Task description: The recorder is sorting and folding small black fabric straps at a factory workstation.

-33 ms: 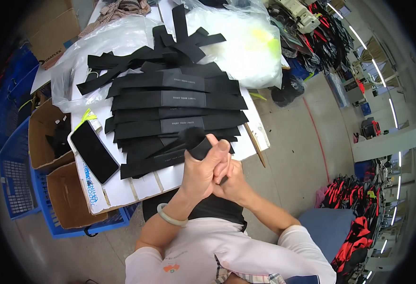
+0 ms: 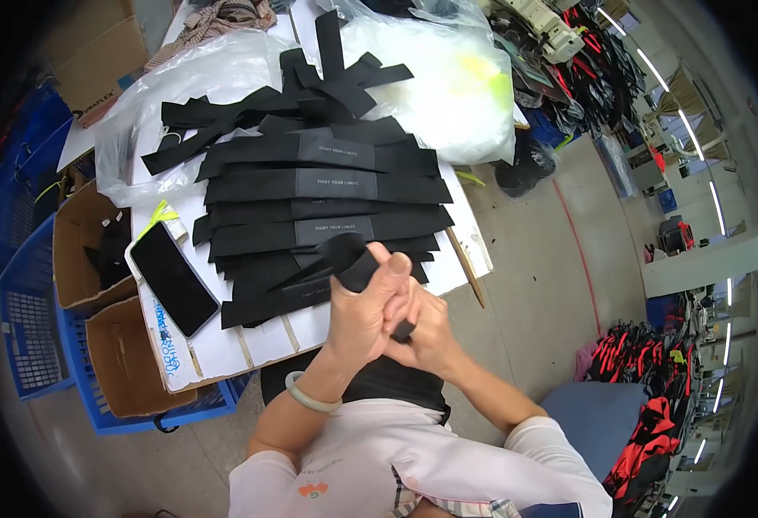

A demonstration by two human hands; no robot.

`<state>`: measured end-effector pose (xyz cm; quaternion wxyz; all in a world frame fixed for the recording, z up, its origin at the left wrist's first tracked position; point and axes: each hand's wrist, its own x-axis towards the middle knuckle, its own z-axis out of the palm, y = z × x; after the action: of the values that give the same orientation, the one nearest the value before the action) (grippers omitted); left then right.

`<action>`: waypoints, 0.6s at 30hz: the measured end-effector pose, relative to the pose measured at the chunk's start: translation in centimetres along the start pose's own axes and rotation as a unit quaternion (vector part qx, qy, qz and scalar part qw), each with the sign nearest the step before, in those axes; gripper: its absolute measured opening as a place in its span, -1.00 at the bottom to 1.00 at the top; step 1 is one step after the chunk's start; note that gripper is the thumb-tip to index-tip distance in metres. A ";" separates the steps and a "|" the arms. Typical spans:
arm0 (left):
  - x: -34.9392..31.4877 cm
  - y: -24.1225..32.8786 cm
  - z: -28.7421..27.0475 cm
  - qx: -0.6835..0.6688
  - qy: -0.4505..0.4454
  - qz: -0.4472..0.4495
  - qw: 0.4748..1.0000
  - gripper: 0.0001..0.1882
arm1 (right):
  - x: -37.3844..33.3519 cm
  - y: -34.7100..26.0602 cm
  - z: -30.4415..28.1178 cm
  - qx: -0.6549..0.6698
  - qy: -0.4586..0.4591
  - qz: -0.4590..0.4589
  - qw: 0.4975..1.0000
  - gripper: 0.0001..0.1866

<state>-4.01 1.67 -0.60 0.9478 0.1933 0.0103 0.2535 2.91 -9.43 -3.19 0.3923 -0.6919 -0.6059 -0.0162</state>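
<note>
My left hand [image 2: 363,312] and my right hand [image 2: 431,335] are pressed together just off the near edge of the white table [image 2: 224,345]. Both are closed around one black fabric strap [image 2: 351,256], which curls up and over my left thumb. A pale green bangle [image 2: 308,395] sits on my left wrist. Right beyond my hands lies a fanned stack of black straps [image 2: 327,203] with grey printed patches. More loose black straps [image 2: 310,91] are heaped behind it.
A black phone [image 2: 172,278] lies on the table's left near corner. Clear plastic bags [image 2: 452,82] sit at the back. Cardboard boxes [image 2: 94,250] in blue crates [image 2: 25,319] stand to the left. A wooden stick [image 2: 465,263] overhangs the right edge.
</note>
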 end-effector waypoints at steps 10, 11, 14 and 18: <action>-0.7 -1.0 0.6 0.340 -0.177 -0.047 0.922 -0.82 | 6.3 -2.1 -9.0 0.137 0.037 0.013 0.990 -0.80; -0.8 -1.0 0.4 0.304 -0.193 -0.113 0.926 -0.81 | 6.8 -1.9 -9.2 0.160 -0.006 0.038 0.986 -0.85; -1.9 -2.0 -0.3 0.063 -0.152 -0.298 0.940 -0.78 | 8.7 -0.6 -9.5 0.280 0.035 0.203 0.938 -0.89; -2.2 -2.2 -0.3 -0.051 -0.107 -0.306 0.944 -0.77 | 9.1 1.4 -8.1 0.403 0.042 0.279 0.871 -0.88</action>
<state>-4.88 -1.08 -1.84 0.9839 0.1578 -0.0452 -0.0711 10.15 -6.37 6.20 0.6502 -0.6130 -0.3243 0.3103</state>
